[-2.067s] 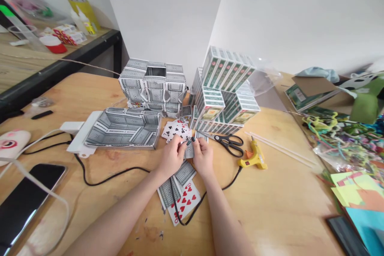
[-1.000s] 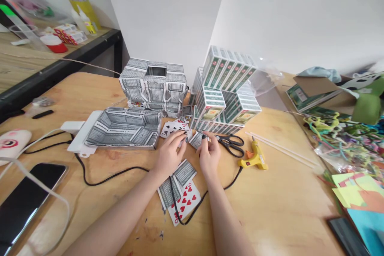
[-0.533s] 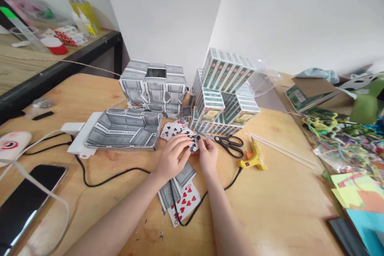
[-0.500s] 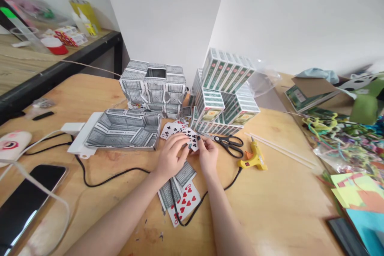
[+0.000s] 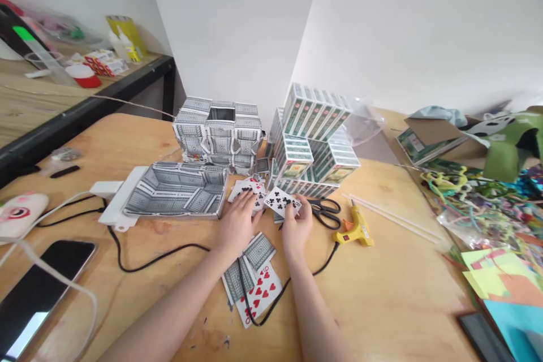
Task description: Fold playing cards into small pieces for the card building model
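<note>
My right hand pinches a white club card by its right side, face up. My left hand lies with fingers apart on a loose pile of face-up cards. Nearer the front edge, grey-backed cards and a red heart card lie under a black cable. Behind my left hand stand an open tray made of cards and a larger card-covered structure. Black-handled scissors lie right of my right hand, beside a yellow glue gun.
Stacked card boxes stand at the back centre. White sticks lie to the right, with craft scraps and coloured paper beyond. A power strip and phone are at left.
My hands have moved apart. The club card has shifted right in my right hand, while my left hand has let go and rests on the card pile. The whole view has shifted slightly.
</note>
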{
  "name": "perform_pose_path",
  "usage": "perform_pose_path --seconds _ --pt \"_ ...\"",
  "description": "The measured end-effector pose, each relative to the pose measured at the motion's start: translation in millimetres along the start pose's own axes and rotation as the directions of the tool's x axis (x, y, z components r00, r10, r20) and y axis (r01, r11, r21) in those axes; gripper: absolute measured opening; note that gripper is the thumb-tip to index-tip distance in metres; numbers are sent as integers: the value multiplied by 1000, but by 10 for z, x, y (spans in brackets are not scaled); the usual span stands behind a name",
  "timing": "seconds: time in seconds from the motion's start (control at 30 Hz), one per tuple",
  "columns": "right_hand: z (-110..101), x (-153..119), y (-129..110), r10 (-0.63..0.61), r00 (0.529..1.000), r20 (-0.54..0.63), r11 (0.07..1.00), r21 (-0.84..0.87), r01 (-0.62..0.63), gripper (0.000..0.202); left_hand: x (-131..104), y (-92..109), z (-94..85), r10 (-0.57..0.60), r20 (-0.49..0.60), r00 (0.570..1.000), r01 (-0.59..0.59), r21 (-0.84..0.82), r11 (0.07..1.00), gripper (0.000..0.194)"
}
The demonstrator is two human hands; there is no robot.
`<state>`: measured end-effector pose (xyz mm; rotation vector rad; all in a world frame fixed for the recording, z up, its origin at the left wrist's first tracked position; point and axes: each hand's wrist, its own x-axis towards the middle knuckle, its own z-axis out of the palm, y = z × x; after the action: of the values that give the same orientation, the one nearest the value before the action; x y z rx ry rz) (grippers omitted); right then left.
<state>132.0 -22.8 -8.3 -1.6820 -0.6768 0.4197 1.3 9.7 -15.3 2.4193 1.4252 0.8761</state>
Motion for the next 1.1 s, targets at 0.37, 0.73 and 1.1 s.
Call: perform_pose_path --seconds 0.37,0.73,1.1 --pt "13 56 67 103 987 125 965 230 -130 31 14 13 -56 -33 -183 983 0 -176 984 28" --pt "-34 60 -52 178 899 401 866 370 -336 34 21 188 -180 310 -47 949 -302 -406 863 27" --pt "-37 41 -109 51 884 465 892 378 -250 53 97 64 -161 -212 -139 967 60 -685 726 30"
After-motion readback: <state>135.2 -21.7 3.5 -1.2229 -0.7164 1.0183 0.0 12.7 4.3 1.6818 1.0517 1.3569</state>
